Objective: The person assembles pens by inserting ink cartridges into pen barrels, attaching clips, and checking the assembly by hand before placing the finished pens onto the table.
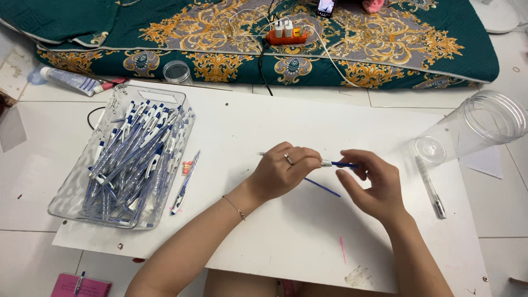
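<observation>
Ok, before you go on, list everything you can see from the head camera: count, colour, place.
pen part: one, white and blue, held between both hands over the board
refill: one, thin blue, on the board under the hands
white board: one, on the floor
clear tray: one, left side of the board, full of blue and white pens, too many to count
loose pen: one, blue and white, right of the tray
clear pen: one, right part of the board
clear jar: one, lying on its side at right
power strip: one, orange, on the green patterned mattress
tube: one, white, far left floor
left hand: ring, bracelet
right hand: fingers pinching the part
</observation>
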